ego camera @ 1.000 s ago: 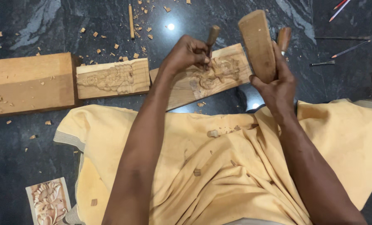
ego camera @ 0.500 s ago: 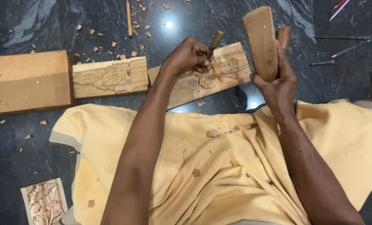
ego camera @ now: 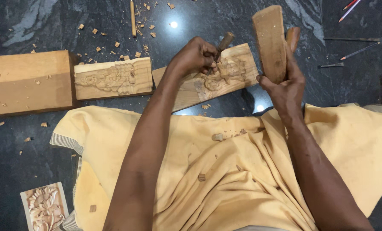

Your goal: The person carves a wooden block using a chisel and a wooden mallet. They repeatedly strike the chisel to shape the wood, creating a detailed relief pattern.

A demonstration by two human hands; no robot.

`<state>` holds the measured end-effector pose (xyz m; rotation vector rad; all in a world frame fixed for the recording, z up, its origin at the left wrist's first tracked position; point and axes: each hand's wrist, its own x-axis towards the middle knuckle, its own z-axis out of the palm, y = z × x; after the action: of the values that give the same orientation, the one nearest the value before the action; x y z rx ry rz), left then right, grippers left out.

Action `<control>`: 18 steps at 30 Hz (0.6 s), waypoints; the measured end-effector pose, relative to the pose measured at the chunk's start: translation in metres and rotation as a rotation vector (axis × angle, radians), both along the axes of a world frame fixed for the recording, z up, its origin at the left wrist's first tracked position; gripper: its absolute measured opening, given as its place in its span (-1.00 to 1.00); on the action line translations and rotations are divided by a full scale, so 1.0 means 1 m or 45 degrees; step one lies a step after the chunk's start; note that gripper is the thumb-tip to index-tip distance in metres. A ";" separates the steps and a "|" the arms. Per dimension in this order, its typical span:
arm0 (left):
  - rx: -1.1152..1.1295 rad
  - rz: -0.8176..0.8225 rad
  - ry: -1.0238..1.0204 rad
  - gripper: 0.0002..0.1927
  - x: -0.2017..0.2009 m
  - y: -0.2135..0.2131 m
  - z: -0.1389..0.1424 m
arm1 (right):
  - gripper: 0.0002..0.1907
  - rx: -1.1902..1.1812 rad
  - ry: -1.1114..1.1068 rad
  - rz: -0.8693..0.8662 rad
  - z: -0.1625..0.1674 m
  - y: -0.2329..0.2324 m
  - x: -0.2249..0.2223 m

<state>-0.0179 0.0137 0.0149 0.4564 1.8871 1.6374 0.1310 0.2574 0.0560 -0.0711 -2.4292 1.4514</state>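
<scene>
Chisel (ego camera: 223, 42) in left hand (ego camera: 195, 55), mallet (ego camera: 269, 40) raised

Dark polished stone floor (ego camera: 37, 171), wood blocks (ego camera: 26, 81), carved panels (ego camera: 114, 79), scattered wood chips (ego camera: 114, 45), pencils (ego camera: 358, 51)

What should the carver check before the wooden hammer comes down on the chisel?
1. Left hand grips the chisel: ok.
2. Chisel tip rests on the carved panel: ok.
3. Right hand holds the wooden mallet raised, clear of the chisel: ok.
4. Panel held steady against sliding: cannot tell; no clamp shows.
5. Left fingers clear of the chisel's top end: ok.
6. Chips on the yellow cloth: not ok, several lie there.
</scene>
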 end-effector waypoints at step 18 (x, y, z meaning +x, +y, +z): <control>-0.162 -0.043 0.057 -0.85 0.001 0.004 0.005 | -0.09 0.272 -0.142 0.055 -0.009 0.017 -0.034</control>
<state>-0.0164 0.0175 0.0200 0.4723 1.9919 1.4867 0.0973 0.2742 0.0474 -0.0537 -2.6768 1.2267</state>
